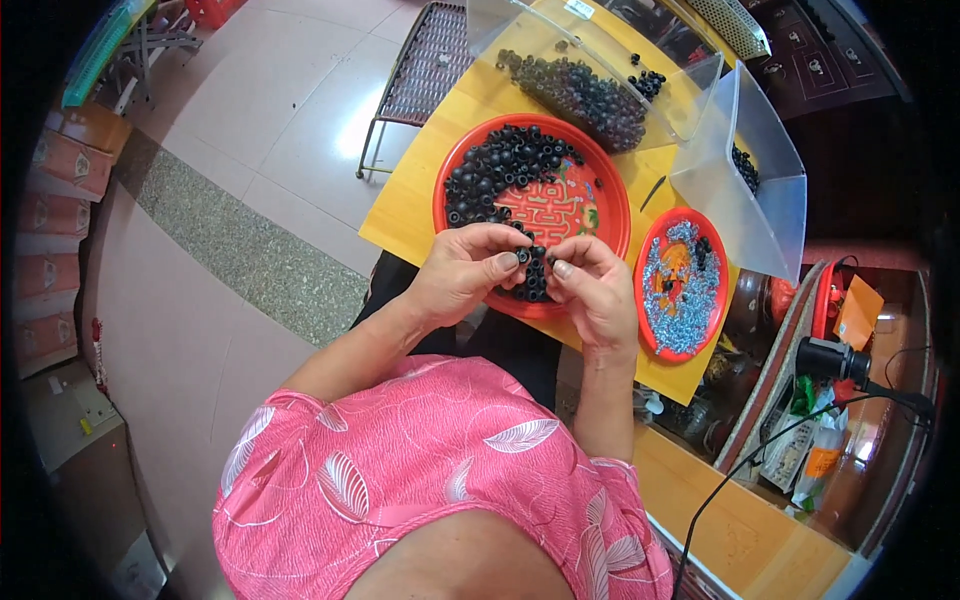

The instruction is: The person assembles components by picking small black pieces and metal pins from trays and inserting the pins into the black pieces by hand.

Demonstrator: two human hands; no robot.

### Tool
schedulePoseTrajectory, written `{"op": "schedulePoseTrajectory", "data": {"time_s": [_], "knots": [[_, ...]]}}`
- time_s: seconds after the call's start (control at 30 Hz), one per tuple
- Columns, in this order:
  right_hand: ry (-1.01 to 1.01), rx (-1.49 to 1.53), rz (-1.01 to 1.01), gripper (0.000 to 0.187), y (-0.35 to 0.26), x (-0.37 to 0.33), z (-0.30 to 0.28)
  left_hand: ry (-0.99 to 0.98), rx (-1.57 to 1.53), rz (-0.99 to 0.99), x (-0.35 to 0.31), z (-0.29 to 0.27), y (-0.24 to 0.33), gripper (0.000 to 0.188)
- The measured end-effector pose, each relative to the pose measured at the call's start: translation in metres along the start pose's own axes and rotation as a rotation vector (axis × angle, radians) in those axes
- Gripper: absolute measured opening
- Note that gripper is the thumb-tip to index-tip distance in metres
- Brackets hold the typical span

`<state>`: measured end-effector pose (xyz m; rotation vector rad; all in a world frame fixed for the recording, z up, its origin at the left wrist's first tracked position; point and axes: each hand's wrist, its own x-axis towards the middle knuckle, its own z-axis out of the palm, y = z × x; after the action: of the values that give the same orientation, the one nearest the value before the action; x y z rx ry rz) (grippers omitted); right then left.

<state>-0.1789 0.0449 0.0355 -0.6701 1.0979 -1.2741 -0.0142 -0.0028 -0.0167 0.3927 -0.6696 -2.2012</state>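
Observation:
Over the near edge of a red round tray (622,200), both my hands are close together. My left hand (458,275) is closed, pinching a small round black piece with a hole (522,256) between thumb and fingertips. A small dark bit shows at the fingertips of my right hand (598,298), which is also pinched; its kind is too small to tell. Many similar black pieces (485,185) heap along the tray's left and far side, with more under my hands. To the right, a smaller red tray (724,285) holds shiny silvery-blue small parts (682,325) and a few black ones.
Both trays rest on a yellow tabletop (410,195). Behind them lies a clear plastic bin (600,100) of black pieces, with another translucent bin (780,190) at right. A woven-seat stool (425,75) stands beyond. A black device on a cable (830,358) is at far right.

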Motion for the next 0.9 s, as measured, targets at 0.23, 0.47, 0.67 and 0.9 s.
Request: {"op": "schedulePoseTrajectory", "data": {"time_s": [0.23, 0.47, 0.67, 0.9], "knots": [[-0.014, 0.005, -0.041, 0.013, 0.002, -0.013, 0.018, -0.027, 0.110, 0.066, -0.002, 0.001, -0.002, 0.022], [-0.012, -0.006, -0.037, 0.012, 0.004, -0.013, 0.020, -0.052, 0.202, 0.087, -0.003, 0.004, 0.001, 0.020], [-0.009, -0.065, -0.021, 0.011, 0.002, -0.013, 0.018, -0.073, 0.344, 0.194, -0.003, 0.001, -0.003, 0.019], [-0.082, -0.018, 0.041, 0.012, 0.008, -0.009, 0.008, -0.097, 0.631, 0.376, -0.005, 0.003, -0.003, 0.015]]}}
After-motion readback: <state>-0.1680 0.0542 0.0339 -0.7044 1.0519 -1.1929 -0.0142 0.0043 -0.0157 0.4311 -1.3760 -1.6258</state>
